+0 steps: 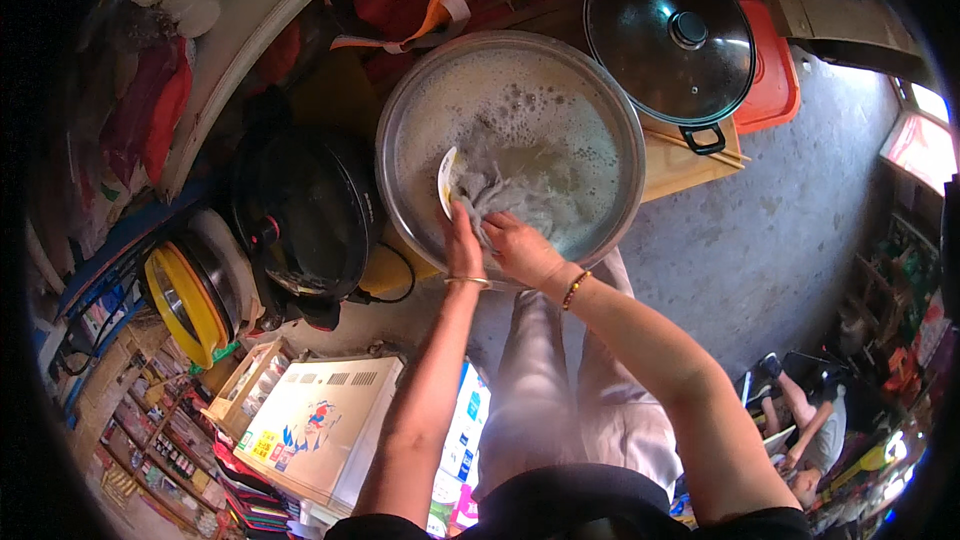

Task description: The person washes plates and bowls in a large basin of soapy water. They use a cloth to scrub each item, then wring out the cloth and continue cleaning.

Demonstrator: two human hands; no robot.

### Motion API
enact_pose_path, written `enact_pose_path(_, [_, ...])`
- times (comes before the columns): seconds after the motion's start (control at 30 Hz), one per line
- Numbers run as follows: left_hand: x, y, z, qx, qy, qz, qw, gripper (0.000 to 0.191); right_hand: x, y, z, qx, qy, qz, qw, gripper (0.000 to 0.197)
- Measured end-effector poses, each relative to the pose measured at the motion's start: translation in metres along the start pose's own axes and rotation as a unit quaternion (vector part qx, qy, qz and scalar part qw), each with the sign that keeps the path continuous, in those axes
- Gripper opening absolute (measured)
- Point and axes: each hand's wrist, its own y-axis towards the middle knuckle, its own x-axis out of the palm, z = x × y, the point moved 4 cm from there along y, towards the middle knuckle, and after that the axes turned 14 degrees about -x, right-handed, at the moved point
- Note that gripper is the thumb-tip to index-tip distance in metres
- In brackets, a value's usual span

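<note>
A wide metal basin [626, 157] of cloudy, foamy water stands before me. At its near side, my left hand [465, 244] holds a white dish-like item [447, 178], seen nearly edge-on and bearing some print. My right hand [521, 247] grips a wet grey cloth [491, 191], pressed close beside the white item. Part of the cloth trails into the water. The two hands almost touch, and the fingertips of my left hand are partly hidden behind the item and cloth.
Right of the basin, a glass-lidded pan [637, 30] rests by chopsticks [731, 157] and a red plastic lid or tray [772, 75]. A black electric cooker [315, 210] with a cord stands left. Yellow-rimmed basins [176, 307] lean farther left. Another person [810, 427] sits at lower right.
</note>
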Motion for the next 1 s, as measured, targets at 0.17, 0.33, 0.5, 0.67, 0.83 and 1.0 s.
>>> enact_pose_path(0.17, [-0.014, 0.007, -0.008, -0.047, -0.013, -0.007, 0.999, 0.068, 0.006, -0.007, 0.004, 0.013, -0.042, -0.085, 0.995, 0.031])
enact_pose_path(0.33, [-0.006, -0.009, -0.007, 0.095, 0.056, -0.003, 0.994, 0.071, 0.012, 0.000, 0.004, 0.104, 0.299, -0.002, 0.949, 0.032])
enact_pose_path(0.5, [-0.015, -0.027, -0.010, -0.083, -0.004, 0.005, 0.997, 0.067, 0.011, 0.029, 0.017, -0.002, 0.168, -0.029, 0.985, 0.041])
enact_pose_path(0.67, [-0.022, -0.034, -0.004, -0.080, 0.034, -0.019, 0.996, 0.065, 0.011, 0.045, 0.030, -0.012, -0.017, -0.066, 0.998, 0.031])
enact_pose_path(0.83, [-0.023, -0.035, 0.000, -0.003, 0.055, 0.014, 0.998, 0.061, -0.004, 0.041, 0.026, -0.019, -0.119, -0.050, 0.991, 0.026])
enact_pose_path(1.0, [-0.015, -0.034, 0.008, 0.081, 0.072, 0.060, 0.992, 0.056, -0.002, 0.023, 0.018, 0.086, -0.137, -0.066, 0.985, 0.021])
